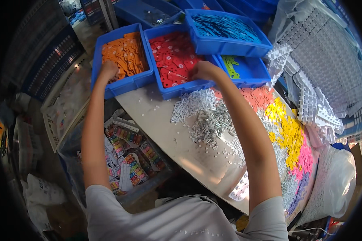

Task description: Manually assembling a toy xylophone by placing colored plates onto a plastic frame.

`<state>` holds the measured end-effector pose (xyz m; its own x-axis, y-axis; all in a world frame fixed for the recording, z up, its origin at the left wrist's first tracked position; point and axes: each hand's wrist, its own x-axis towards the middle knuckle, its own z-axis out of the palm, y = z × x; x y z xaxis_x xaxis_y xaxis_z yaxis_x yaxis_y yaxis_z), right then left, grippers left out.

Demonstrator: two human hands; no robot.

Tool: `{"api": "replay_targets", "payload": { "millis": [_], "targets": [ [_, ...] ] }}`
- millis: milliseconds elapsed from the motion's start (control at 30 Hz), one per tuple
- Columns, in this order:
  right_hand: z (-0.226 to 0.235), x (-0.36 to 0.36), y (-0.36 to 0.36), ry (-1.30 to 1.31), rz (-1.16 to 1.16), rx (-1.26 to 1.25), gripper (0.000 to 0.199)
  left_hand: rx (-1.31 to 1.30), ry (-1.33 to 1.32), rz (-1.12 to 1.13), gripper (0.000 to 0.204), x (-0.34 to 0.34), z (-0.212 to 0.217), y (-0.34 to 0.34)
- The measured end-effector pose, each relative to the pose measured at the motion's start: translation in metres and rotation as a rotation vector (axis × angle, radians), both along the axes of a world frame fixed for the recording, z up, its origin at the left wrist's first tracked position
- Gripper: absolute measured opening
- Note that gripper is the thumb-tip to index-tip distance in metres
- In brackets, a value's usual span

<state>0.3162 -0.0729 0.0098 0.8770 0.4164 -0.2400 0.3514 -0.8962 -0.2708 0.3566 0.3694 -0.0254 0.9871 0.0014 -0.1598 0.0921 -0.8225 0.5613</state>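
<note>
1. The left hand (108, 69) is seen reaching into the blue bin of orange pieces (124, 54); the fingers are curled down among the pieces, but whether any piece is gripped cannot be told.
2. The right hand (203, 70) is placed at the near right corner of the blue bin of red pieces (173, 60), fingers bent into it; what is held, if anything, cannot be told.
3. The orange pieces are seen as flat, thin plastic tabs heaped loosely, filling the bin at the upper left of the metal table (165, 132).
4. The red pieces are of the same flat shape, some marked with small pale spots, and are piled in the bin just beside the orange one, the two bins touching.
5. A heap of small white parts (201, 114) is spread on the table below the red bin.
6. Yellow pieces (287, 134) and pink pieces (305, 158) are scattered to the right.
</note>
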Motion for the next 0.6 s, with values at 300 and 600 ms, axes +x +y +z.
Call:
{"api": "replay_targets", "payload": {
  "millis": [300,600],
  "targets": [
    [0.016,-0.007,0.010,0.107,0.086,0.016,0.040,-0.419,-0.421,0.161,0.031,-0.015,0.016,-0.004],
    [0.027,0.003,-0.017,0.181,0.282,-0.018,0.025,-0.465,-0.399,0.216,0.043,-0.016,0.022,-0.015]
  ]
}}
